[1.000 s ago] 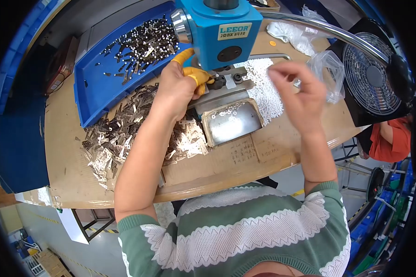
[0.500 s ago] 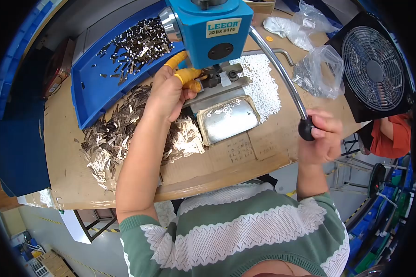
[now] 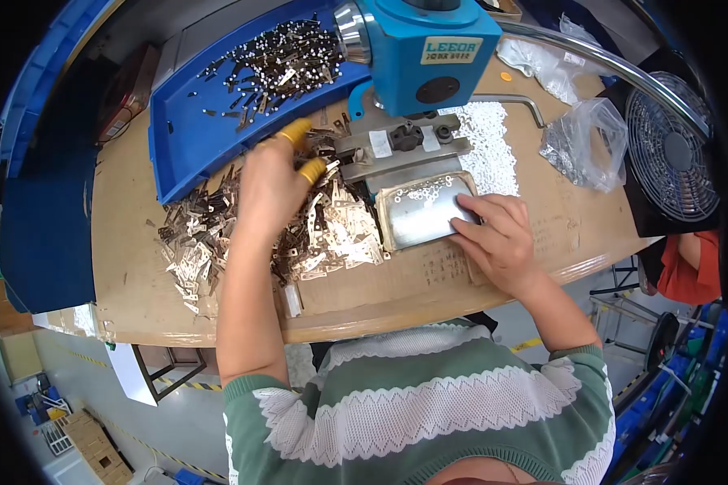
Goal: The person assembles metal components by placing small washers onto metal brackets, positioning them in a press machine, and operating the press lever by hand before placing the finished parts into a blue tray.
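Observation:
My left hand (image 3: 268,182), with yellow covers on its fingertips, is over the pile of small flat metal strips (image 3: 344,230). Its thumb and forefinger are apart, and no held part shows. My right hand (image 3: 500,242) reaches over the right edge of a shallow metal tray (image 3: 416,229), thumb and forefinger separated. Small white rings (image 3: 421,194) lie along the tray's far side. Behind the tray stands a blue LEEOR press (image 3: 437,69) above a metal fixture (image 3: 408,137). The press's lever (image 3: 598,55) is raised to the right, untouched.
A blue bin (image 3: 170,153) at the back left holds dark strips with white tips. Many white pieces (image 3: 489,145) cover the cardboard right of the fixture. Further right are a hex key (image 3: 514,99), plastic bags (image 3: 586,145) and a black fan (image 3: 671,145). Another person's red sleeve (image 3: 692,271) shows at right.
My right hand has let go of the lever knob and moved to the metal tray; the lever has swung up. My left hand has drawn back from the fixture to the strip pile. The view has shifted.

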A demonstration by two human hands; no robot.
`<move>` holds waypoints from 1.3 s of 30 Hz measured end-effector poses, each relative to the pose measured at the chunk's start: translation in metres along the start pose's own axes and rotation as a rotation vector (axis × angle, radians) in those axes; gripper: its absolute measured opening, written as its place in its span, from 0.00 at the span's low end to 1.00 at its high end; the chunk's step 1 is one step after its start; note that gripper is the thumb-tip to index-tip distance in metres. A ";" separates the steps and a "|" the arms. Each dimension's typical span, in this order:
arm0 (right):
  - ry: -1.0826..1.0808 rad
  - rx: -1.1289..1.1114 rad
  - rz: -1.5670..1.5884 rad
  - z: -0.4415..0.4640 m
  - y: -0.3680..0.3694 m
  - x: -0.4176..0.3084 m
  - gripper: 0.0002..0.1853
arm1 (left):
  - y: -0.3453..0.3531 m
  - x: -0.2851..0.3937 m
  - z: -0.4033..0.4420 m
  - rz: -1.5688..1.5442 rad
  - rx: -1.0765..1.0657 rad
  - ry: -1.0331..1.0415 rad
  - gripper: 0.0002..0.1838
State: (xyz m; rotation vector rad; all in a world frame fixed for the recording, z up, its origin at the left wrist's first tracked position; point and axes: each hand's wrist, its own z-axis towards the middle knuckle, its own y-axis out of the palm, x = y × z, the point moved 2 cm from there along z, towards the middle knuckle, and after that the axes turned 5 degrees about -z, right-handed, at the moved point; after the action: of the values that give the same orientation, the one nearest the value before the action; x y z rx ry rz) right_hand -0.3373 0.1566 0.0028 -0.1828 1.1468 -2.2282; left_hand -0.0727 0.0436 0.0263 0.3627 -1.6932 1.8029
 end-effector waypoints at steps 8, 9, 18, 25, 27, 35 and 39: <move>0.504 -0.287 0.675 0.058 0.010 0.009 0.07 | 0.026 -0.001 -0.002 0.235 -0.005 0.123 0.20; 0.561 -0.234 0.784 0.071 0.019 0.014 0.08 | 0.025 -0.004 -0.004 0.185 0.003 0.106 0.21; 0.806 -0.371 0.932 0.114 0.035 0.032 0.12 | 0.018 -0.001 -0.004 0.018 -0.084 0.024 0.24; 0.859 -0.349 1.038 0.107 0.037 0.032 0.13 | 0.003 0.001 -0.004 -0.661 0.024 -0.180 0.27; 0.688 -0.221 0.906 0.085 0.035 0.014 0.13 | -0.001 0.021 -0.014 -0.795 -0.096 -0.140 0.28; 0.113 0.056 0.516 0.037 0.007 -0.010 0.06 | 0.037 0.054 -0.035 -1.168 -0.663 -0.248 0.17; 0.111 0.085 0.311 0.019 -0.007 -0.009 0.07 | 0.044 0.052 -0.037 -1.151 -0.790 -0.234 0.15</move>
State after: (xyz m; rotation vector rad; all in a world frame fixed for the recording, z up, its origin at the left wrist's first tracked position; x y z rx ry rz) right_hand -0.3255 0.1516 0.0215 0.1473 1.0552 -2.0240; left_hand -0.1315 0.0934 0.0175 0.9424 -1.6292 0.2456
